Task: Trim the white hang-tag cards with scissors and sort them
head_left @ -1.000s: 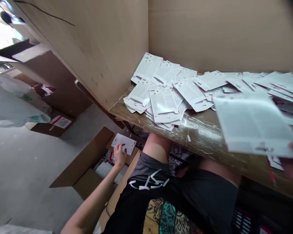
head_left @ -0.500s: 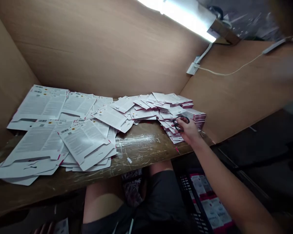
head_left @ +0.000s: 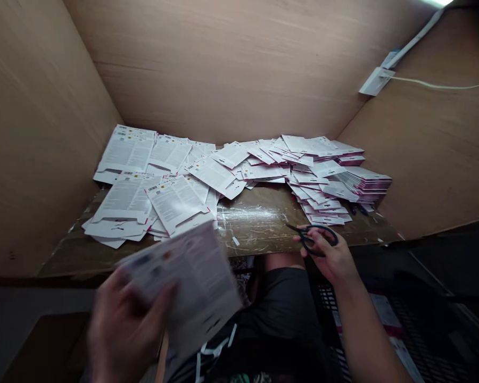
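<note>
My left hand (head_left: 130, 319), smeared by motion, grips a flat printed card packet (head_left: 199, 282) in front of the table's near edge, its thumb across the printed face. In my right hand (head_left: 335, 252) is a pair of small black-handled scissors (head_left: 319, 240), held by the handle loops with the blades pointing left. They are just over the table edge, below the stacked packets (head_left: 323, 205) on the right. Flat packets with flaps (head_left: 178, 205) lie in overlapping piles at the left of the wooden table (head_left: 259, 213).
Board walls (head_left: 223, 74) enclose the table at the back and both sides. A white scrap (head_left: 236, 241) lies near the front edge. Below right stands a dark plastic crate (head_left: 329, 306) holding printed packets. A cable with a white junction piece (head_left: 375, 81) runs along the upper right.
My left hand has risen from low at the left, bringing a card packet into view. My right hand has drawn back from the right stack with the scissors. The view has swung left.
</note>
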The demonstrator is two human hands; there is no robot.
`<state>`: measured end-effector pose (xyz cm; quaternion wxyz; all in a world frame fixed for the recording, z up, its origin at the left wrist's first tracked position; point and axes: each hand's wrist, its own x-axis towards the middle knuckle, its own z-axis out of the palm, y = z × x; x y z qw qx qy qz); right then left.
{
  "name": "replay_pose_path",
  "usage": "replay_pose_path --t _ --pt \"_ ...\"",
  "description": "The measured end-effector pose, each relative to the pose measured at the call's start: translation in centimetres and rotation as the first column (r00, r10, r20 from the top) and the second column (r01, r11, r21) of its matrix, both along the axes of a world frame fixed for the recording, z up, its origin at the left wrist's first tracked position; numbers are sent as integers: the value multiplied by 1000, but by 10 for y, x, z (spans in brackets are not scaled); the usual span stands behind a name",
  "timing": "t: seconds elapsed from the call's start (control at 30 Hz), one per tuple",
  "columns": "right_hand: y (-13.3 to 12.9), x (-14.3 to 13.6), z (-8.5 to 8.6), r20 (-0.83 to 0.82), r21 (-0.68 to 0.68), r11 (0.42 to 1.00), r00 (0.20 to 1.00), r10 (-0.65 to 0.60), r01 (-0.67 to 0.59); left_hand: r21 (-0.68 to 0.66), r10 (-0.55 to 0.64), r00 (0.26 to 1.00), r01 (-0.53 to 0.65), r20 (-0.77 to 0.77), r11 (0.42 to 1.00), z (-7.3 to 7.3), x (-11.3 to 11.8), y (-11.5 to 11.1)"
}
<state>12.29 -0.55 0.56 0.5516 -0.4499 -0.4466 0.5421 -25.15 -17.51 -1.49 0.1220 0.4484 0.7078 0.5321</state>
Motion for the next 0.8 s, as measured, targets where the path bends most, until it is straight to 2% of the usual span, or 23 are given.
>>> replay_pose_path --t 0.07,0.13,0.17,0.23,0.3,0.33,0.47,0.63,0.8 --pt "8 -12 4 -23 47 998 999 38 -37 40 -132 991 132 -16 990 -5 37 67" --pt "13 -15 3 -28 73 994 996 80 -78 64 -186 971 197 -152 978 -18 72 130" --pt "15 -13 -1 -14 77 991 994 107 -106 4 -247 925 259 -290 966 -26 87 155" --pt "14 -6 -12 58 72 984 985 161 -165 -179 -440 754 408 -488 895 -43 106 187" --pt "12 3 -25 155 40 972 963 221 -230 -331 -583 589 486 -560 809 -58 112 199" --pt "11 6 -31 192 21 966 949 250 -258 -366 -614 543 501 -573 784 -63 112 200" --pt "11 7 -44 260 -15 956 922 287 -293 -369 -636 478 539 -606 757 -66 104 201" --pt "16 1 -51 300 -8 952 907 295 -307 -419 -708 378 606 -596 676 -59 103 201" --pt "16 7 -59 329 17 936 886 327 -352 -471 -716 339 571 -611 672 -55 104 199"
